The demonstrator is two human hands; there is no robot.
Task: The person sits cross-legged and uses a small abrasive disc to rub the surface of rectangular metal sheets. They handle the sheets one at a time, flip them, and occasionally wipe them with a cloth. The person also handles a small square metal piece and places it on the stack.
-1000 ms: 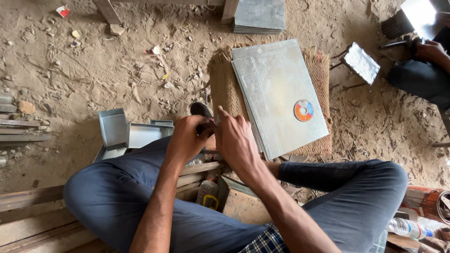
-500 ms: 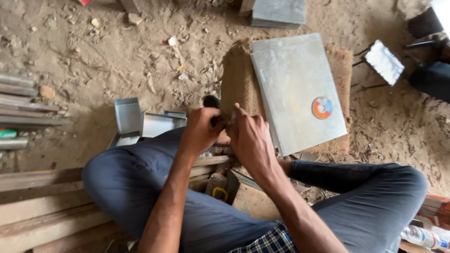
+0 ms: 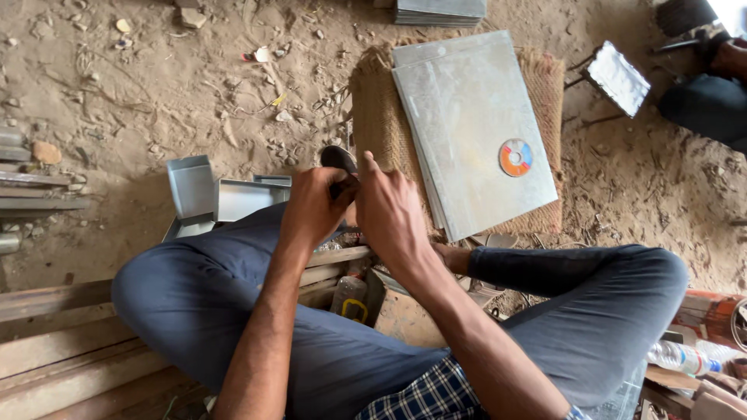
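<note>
left hand [image 3: 315, 204] closed around a small dark tool [image 3: 338, 161], rounded end poking out past the knuckles; long axis runs up and away from the body. right hand [image 3: 391, 215] just beside it, fingers curled loosely, touching the left; cannot tell if it grips anything. galvanised sheets [image 3: 471, 132] lie stacked on burlap [image 3: 373, 117] just beyond the right hand, a round disc [image 3: 515, 157] on top. open sheet-metal boxes [image 3: 210, 198] left of the left hand; contents not visible.

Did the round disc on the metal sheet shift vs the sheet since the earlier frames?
No. The disc sits at the same spot near the lower right corner of the top metal sheet; only the head camera moved.
</note>
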